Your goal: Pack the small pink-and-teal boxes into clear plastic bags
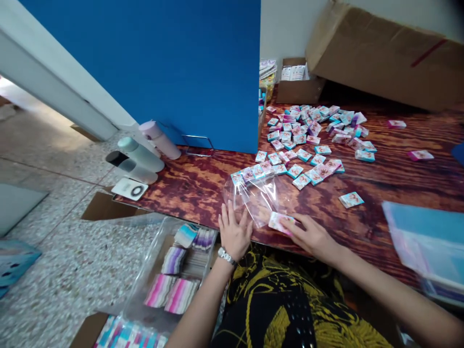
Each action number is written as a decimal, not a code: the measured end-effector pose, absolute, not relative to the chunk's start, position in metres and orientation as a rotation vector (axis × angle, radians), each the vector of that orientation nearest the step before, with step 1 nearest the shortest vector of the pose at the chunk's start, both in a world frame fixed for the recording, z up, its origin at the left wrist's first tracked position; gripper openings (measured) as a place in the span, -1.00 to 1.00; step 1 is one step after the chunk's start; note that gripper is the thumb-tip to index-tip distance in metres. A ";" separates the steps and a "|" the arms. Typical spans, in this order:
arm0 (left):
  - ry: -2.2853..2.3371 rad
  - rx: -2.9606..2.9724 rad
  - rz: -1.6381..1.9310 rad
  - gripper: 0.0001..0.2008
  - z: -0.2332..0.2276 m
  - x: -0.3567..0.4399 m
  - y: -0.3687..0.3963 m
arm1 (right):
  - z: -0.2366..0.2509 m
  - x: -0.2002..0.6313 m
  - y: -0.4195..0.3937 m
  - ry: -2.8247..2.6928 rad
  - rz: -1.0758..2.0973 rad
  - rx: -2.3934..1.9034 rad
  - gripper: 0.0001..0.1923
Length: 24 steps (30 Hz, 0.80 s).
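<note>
My left hand (235,229), a watch on its wrist, lies flat with fingers apart on the near end of a clear plastic bag (255,195) at the wooden table's (380,183) front edge. My right hand (310,234) pinches a small pink packet (278,221) at the bag's mouth. A spread of several small pink and teal packets (308,140) lies farther back on the table, the nearest of them just beyond the bag.
A blue panel (181,67) stands at the back left, three bottles (145,152) lying beside it. Cardboard boxes (384,53) sit at the back. A blue plastic folder (427,241) is at right. Below the table edge, a clear bin (174,270) holds stacked packets.
</note>
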<state>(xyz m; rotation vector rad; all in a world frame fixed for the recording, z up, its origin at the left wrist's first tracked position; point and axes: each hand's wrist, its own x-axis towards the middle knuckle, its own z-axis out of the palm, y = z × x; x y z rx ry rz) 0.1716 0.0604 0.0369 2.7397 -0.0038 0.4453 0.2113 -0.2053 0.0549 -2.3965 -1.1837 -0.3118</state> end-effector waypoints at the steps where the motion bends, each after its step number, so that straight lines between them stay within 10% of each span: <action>1: 0.039 2.741 0.445 -0.56 0.034 0.175 0.062 | 0.051 0.217 -0.192 -1.206 -0.308 -2.404 -0.45; 24: 0.069 2.457 0.633 -0.35 0.024 0.191 0.073 | 0.012 0.280 -0.065 -1.254 -0.476 -2.438 -0.39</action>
